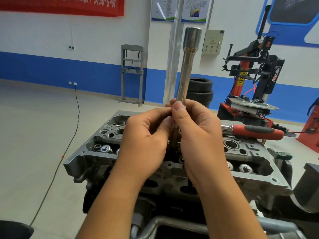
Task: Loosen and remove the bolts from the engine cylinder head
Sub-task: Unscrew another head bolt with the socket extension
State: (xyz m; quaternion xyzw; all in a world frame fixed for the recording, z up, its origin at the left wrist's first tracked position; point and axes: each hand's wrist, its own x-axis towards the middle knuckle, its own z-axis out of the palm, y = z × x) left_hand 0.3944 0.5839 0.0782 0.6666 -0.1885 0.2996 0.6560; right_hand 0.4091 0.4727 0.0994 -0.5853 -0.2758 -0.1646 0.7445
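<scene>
A grey aluminium cylinder head [82, 157] sits on the engine in front of me, with valve springs and round bores showing on both sides. Above its middle I hold a long chrome socket extension [187, 66] upright, its wide end at the top. My right hand [195, 133] grips the lower shaft, thumb on top. My left hand [146, 138] pinches the same shaft from the left. The tool's lower end and whatever bolt lies under it are hidden behind my hands.
A red-and-black ratchet handle [255, 131] lies on the head's far right edge. A tyre changer [255, 75] stands back right, stacked tyres [201, 90] behind the tool, a grey shop press [132, 73] by the wall. A black cable [76, 128] runs across the floor at left.
</scene>
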